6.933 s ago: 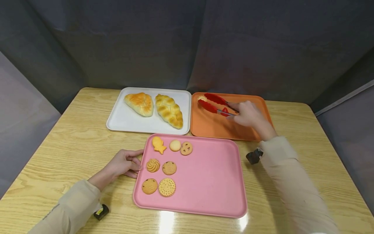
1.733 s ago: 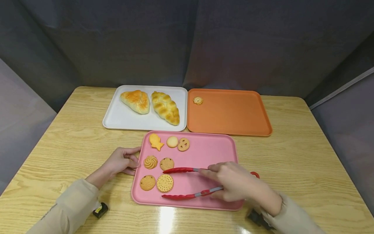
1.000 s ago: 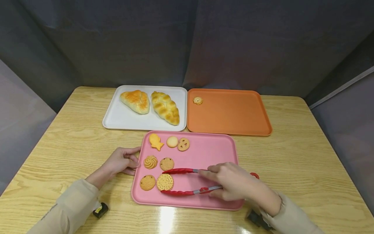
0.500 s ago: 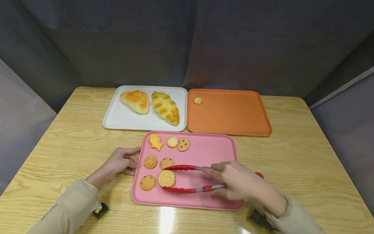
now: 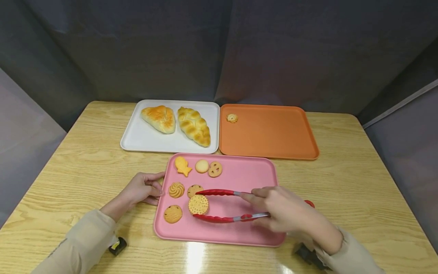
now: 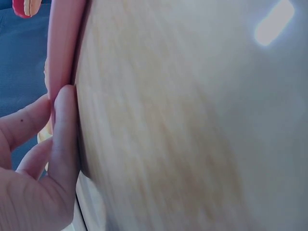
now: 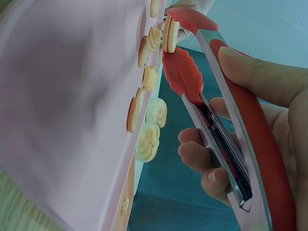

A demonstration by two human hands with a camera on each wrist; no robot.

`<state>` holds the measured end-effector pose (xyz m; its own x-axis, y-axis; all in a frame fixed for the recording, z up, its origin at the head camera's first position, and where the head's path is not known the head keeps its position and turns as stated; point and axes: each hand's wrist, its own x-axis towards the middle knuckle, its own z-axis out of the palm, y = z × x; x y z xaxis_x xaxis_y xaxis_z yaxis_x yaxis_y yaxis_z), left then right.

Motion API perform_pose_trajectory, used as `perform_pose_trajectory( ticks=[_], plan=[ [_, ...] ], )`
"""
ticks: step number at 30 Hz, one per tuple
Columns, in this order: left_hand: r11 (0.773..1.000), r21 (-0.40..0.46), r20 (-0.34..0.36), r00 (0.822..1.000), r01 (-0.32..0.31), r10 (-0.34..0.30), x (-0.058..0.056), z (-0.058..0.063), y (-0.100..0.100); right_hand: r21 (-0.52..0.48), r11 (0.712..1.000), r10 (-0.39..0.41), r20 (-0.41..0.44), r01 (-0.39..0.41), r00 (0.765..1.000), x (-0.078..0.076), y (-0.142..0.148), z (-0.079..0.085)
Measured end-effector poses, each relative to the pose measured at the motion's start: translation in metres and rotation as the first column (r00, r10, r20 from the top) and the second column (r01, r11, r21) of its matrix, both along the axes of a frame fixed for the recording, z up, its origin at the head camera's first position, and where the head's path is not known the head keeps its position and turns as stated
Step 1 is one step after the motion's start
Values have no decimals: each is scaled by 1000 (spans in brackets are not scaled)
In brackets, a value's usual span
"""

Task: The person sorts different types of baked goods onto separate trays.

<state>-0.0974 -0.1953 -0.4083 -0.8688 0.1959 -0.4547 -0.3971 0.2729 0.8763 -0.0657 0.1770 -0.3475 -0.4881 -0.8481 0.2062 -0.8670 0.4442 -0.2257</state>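
My right hand holds red-tipped tongs over the pink tray. Between the tong tips sits a round biscuit dotted with holes; the right wrist view shows this biscuit as a layered disc raised off the tray. It partly covers a chocolate-chip cookie in the head view. At the tray's left edge my left hand pinches the rim, with fingers on both sides of it. A swirl cookie and another chip cookie lie near that edge.
Along the pink tray's back lie a fish-shaped cookie, a plain round one and a chip cookie. Behind stand a white tray with two breads and an orange tray with a small ring cookie.
The right hand brought the tongs from the orange tray, where the ring cookie now lies, to the pink tray. The tongs closed on the dotted biscuit and shifted it up and rightward. Left hand unchanged.
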Motion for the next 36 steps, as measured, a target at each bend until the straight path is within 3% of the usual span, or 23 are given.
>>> perform_pose_trajectory(
  ticks=[25,36],
  plan=[
    [1000,7,5,1000,0,0,1,1,0,7,997,-74,-11,74,997,-8,18,6],
    [1000,6,1,1000,7,-7,1,1,-1,-13,997,-72,-47,72,996,-16,26,8]
  ],
)
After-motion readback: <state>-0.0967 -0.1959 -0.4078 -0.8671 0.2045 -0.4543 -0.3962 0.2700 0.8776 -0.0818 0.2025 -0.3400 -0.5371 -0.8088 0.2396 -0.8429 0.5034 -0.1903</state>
